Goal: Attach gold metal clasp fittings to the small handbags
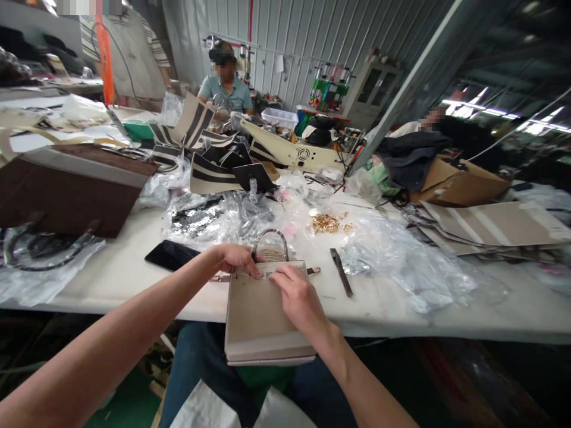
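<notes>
A beige handbag (263, 315) with a dark rounded handle (271, 233) lies across the table's front edge, its lower end over my lap. My left hand (241, 260) grips the bag's upper left edge beside the handle, thumb on the panel. Close to it, the fingers of my right hand (298, 294) are bent together against the top of the panel, near a small pale piece too small to make out. A short strap with metal (313, 270) sticks out at the bag's right. Right of the bag lies a dark metal tool like tweezers (341, 273).
A black phone (172, 254) lies left of my forearm. Small gold fittings (325, 223) are heaped behind the bag, among clear plastic bags (401, 261). A large brown bag (66, 184) stands at left, striped panels (495, 229) at right. Another person (229, 92) sits across the table.
</notes>
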The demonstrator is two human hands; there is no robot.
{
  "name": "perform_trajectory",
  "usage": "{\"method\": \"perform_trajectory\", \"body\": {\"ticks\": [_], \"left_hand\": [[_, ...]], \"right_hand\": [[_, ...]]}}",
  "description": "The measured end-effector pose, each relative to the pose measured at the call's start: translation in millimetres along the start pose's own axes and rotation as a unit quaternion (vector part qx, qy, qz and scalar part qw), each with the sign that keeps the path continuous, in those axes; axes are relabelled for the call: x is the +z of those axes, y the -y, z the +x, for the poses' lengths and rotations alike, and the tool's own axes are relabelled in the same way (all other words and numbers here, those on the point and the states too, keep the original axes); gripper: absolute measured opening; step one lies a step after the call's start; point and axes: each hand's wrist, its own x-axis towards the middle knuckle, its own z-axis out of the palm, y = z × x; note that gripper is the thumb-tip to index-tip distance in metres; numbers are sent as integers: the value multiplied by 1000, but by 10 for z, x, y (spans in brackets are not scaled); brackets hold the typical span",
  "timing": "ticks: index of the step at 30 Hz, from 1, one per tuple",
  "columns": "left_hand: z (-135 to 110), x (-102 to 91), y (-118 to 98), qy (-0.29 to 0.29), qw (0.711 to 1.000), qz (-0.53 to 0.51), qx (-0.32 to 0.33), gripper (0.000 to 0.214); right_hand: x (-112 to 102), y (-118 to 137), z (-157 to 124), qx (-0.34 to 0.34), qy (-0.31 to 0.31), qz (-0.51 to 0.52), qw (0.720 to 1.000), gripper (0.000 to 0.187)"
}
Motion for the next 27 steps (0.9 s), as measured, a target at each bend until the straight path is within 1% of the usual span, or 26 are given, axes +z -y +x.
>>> {"method": "perform_trajectory", "body": {"ticks": [2,3,5,6,8,9,10,12,14,16,17,18,20,21,22,24,25,26,27], "left_hand": [[-5,-5,2,-1,1000,-2,-1,50],[-9,-9,3,1,1000,-5,-3,49],[-11,-22,8,8,1000,-8,-5,47],[-10,-31,11,12,1000,-8,-6,47],[0,-49,16,18,1000,-6,-9,49],[6,-56,17,18,1000,-4,-9,51],[12,-63,18,19,1000,-3,-9,52],[21,-71,19,21,1000,-3,-4,50],[26,-74,22,28,1000,-2,4,47],[29,-73,30,37,999,-3,9,45],[31,-71,34,38,999,-4,10,46],[35,-69,39,35,999,-3,9,47],[44,-66,46,26,1000,-3,7,48],[49,-65,48,25,1000,-3,7,49],[54,-64,49,28,1000,-3,8,49],[62,-65,47,40,999,-4,14,50],[65,-67,46,45,999,-5,15,50],[69,-71,46,49,999,-6,16,51],[73,-75,46,50,999,-8,14,52]], "right_hand": [[-103,21,28,-1,-1,30,1000,40],[-180,17,44,1,-12,49,999,39],[-375,-49,74,20,-54,75,996,35],[-483,-120,84,40,-85,76,993,30],[-691,-346,90,97,-138,56,984,22],[-779,-493,87,130,-151,34,979,20],[-850,-653,82,165,-152,2,975,20],[-929,-969,78,237,-116,-97,960,21],[-930,-1221,89,305,-43,-216,927,23],[-882,-1377,119,351,32,-294,889,26],[-853,-1421,135,364,56,-310,876,28],[-826,-1448,149,372,69,-315,870,28],[-786,-1464,151,374,58,-305,874,26],[-773,-1458,135,365,37,-292,883,25],[-762,-1445,105,346,7,-271,898,23],[-746,-1397,13,290,-70,-184,937,25],[-742,-1362,-42,267,-112,-120,950,28],[-744,-1317,-94,255,-148,-53,954,31],[-755,-1261,-137,255,-176,2,951,34]]}}
